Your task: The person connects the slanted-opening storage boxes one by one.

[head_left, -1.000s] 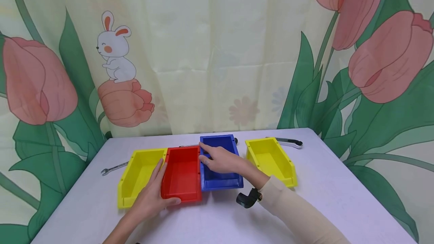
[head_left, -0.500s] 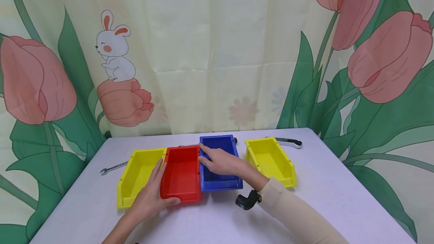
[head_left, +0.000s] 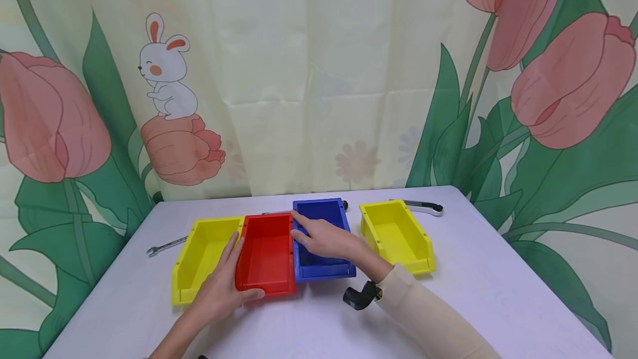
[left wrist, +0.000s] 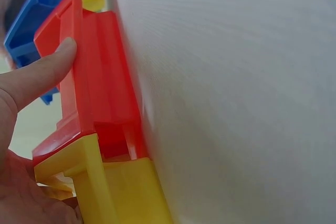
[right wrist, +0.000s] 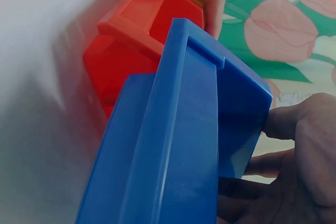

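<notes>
My left hand [head_left: 221, 287] grips the red bin [head_left: 266, 254]. Its thumb [left wrist: 55, 69] lies on the front lip, while the fingers reach along the wall beside the left yellow bin [head_left: 204, 254]. To the right, my right hand [head_left: 326, 237] holds the blue bin [head_left: 324, 267] at its left wall, reaching across the bin's opening. The wrist view from that side shows fingers [right wrist: 281, 121] at the blue rim, with others partly hidden behind it. Red and blue bins stand side by side, the blue one set farther back. Both look bare inside.
A second yellow bin [head_left: 399, 231] stands apart on the right. Behind it lies a metal wrench [head_left: 426, 208]; another wrench [head_left: 166, 246] shows beside the left yellow bin. A dark-ended tool [head_left: 345, 204] pokes out behind the blue bin. A printed curtain [head_left: 309, 71] hangs past the table's back edge.
</notes>
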Tool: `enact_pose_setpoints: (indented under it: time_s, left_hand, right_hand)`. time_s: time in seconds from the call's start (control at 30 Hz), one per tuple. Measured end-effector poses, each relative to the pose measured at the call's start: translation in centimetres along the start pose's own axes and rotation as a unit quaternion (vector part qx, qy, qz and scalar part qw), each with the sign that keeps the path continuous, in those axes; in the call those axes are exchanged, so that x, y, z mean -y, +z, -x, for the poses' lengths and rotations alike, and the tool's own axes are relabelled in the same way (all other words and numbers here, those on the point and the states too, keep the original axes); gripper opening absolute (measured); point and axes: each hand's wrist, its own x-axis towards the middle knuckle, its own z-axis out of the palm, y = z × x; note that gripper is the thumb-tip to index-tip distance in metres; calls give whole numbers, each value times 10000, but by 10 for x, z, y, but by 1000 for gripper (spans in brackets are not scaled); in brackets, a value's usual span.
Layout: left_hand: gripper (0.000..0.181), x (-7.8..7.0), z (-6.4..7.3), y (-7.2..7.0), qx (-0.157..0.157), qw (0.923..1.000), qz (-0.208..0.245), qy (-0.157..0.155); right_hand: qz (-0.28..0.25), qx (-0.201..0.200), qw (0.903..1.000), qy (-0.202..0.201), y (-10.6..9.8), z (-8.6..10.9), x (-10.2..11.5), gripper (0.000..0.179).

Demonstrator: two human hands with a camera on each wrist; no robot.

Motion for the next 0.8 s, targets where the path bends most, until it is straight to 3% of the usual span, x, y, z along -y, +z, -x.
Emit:
enact_pose_setpoints:
  time_s: [0.8]
  left_hand:
    - [139,0,-2,-1,80,9999,18,-99]
  right_hand:
    - [-429,-14,9990,131,9,0,-4,67]
